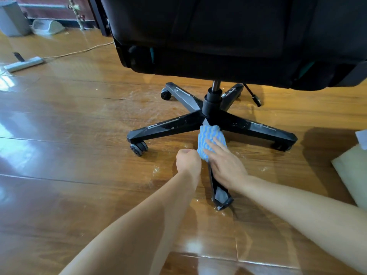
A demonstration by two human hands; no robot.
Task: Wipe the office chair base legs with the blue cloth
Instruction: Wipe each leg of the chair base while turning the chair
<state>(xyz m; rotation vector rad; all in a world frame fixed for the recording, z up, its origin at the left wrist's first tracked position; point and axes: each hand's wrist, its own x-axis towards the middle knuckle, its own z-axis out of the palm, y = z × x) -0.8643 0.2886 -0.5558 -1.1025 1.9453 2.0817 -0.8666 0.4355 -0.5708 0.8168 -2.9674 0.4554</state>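
Note:
A black office chair stands on a wooden floor, its five-legged base [248, 124] dusty and scuffed. The blue striped cloth [210, 135] is draped over the near leg [220, 192], close to the centre column [213, 104]. My right hand [224, 165] lies on the cloth with straight fingers, pressing it onto that leg. My left hand [188, 160] sits just left of the cloth with its fingers curled; whether it holds the cloth's edge or the leg is hidden.
The chair seat [218, 36] overhangs the base. A white power strip [23, 64] with a cord lies far left, a grey bin [12, 18] behind it. A pale flat object [351, 173] lies at the right edge. Dust specks dot the floor around the base.

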